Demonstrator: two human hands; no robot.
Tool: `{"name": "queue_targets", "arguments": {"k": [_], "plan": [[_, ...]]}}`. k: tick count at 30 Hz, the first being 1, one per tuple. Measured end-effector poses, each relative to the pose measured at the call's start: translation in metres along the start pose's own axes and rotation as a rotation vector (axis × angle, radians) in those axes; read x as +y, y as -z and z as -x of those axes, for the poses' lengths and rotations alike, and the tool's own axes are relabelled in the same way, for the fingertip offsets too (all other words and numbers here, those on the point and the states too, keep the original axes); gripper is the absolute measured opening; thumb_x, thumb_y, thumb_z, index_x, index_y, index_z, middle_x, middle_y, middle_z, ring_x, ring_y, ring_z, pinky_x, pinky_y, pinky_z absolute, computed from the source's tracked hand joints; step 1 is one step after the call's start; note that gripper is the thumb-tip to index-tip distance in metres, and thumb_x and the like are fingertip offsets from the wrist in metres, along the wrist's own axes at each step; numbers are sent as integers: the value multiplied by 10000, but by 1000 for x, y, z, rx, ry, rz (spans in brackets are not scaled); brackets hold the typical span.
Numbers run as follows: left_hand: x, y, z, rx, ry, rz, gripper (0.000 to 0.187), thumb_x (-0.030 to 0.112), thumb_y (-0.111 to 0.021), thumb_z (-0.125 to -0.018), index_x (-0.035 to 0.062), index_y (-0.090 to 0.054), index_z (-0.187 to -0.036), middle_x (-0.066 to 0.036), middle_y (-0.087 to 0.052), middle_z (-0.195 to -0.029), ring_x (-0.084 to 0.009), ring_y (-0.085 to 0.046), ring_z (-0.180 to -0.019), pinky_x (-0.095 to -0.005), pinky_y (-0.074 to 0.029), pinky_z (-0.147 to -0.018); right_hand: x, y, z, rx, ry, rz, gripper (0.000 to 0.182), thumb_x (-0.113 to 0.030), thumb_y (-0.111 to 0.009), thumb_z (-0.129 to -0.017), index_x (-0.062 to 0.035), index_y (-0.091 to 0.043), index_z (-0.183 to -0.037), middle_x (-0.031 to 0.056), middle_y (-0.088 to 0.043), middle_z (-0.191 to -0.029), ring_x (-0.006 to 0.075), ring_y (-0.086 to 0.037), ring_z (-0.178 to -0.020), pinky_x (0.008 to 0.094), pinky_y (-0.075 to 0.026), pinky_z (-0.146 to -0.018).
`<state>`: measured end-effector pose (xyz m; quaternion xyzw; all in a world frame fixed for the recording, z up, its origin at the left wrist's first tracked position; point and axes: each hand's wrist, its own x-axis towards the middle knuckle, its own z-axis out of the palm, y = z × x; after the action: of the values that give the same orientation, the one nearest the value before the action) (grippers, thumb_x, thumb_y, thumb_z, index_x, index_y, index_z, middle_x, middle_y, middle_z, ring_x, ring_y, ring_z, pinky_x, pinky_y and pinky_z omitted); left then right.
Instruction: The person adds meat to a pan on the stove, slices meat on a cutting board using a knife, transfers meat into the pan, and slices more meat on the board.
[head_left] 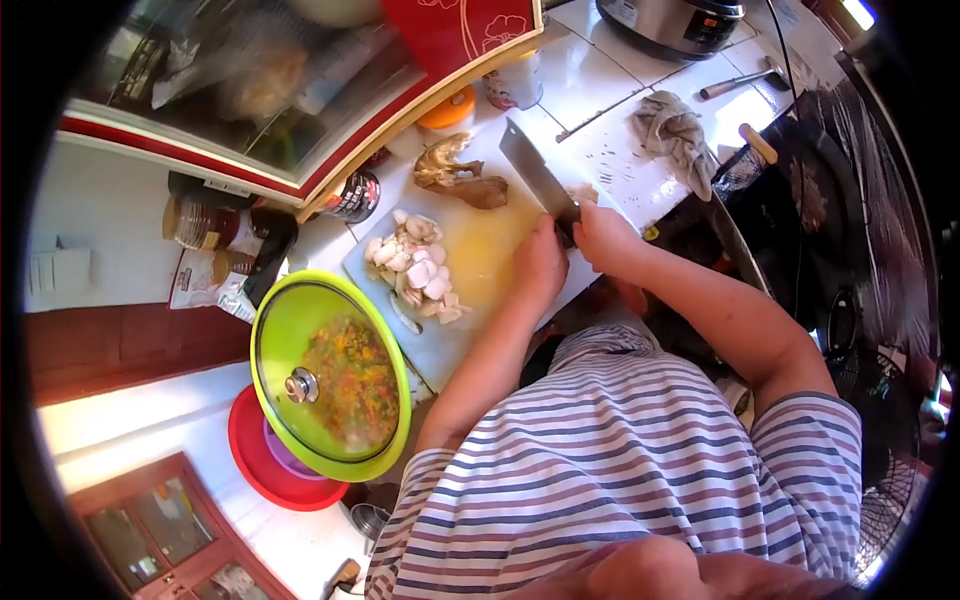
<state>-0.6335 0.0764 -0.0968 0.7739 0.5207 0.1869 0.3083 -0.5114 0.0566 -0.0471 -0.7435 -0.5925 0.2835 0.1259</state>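
My right hand [603, 238] grips the handle of a cleaver [540, 172], its broad blade pointing up and left over the right part of a pale cutting board [490, 245]. Close against the blade's base, my left hand [543, 262] is closed with its fingers curled; what it holds, if anything, is hidden. A small pale piece [582, 192] shows just beyond the blade. Pale sliced pieces [425, 270] lie heaped on the board's left part. At the board's far edge rests a brown, wrinkled piece [458, 175] of something I cannot identify.
A green bowl [262, 360] of chopped, colourful food under a glass lid stands left, above a red basin [245, 450]. A glass-fronted cabinet [330, 120] overhangs the far left. A grey cloth [670, 135], a rice cooker [670, 25] and a dark wok [815, 180] are right.
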Motion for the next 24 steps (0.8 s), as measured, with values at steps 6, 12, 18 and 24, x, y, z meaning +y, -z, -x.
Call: {"name": "queue_targets", "arguments": {"k": [6,12,18,24], "plan": [[0,-5,3,61,-1,47,135,71,-470,-807,16,-444,-928,-251,-589,-730,-451,-558,-702,-522,-425,-623,9,38,50,-136,57,-60,154,-133,-480,-833,18,-448,-839,245,-573,-693,427,-566,-686,495,-447,-613],[9,-1,4,7,52,25,131,61,-413,-821,-5,-435,-931,-244,-600,-777,-430,-576,-750,-513,-439,-663,19,40,94,-187,42,-34,144,-114,-462,-850,24,-421,-863,227,-553,-623,367,-582,-558,432,-459,-516],[10,5,1,-47,66,-11,153,86,-363,-847,4,-462,-930,-247,-601,-813,-439,-563,-790,-507,-433,-692,3,30,83,-193,42,63,150,-106,-497,-816,38,-454,-822,249,-574,-706,423,-570,-701,480,-452,-625],[4,0,-3,-9,9,36,145,108,-389,-844,12,-476,-911,-240,-603,-814,-441,-564,-782,-514,-433,-669,13,5,51,-251,126,171,148,-99,-507,-797,43,-489,-833,261,-590,-766,413,-587,-768,462,-467,-662]]}}
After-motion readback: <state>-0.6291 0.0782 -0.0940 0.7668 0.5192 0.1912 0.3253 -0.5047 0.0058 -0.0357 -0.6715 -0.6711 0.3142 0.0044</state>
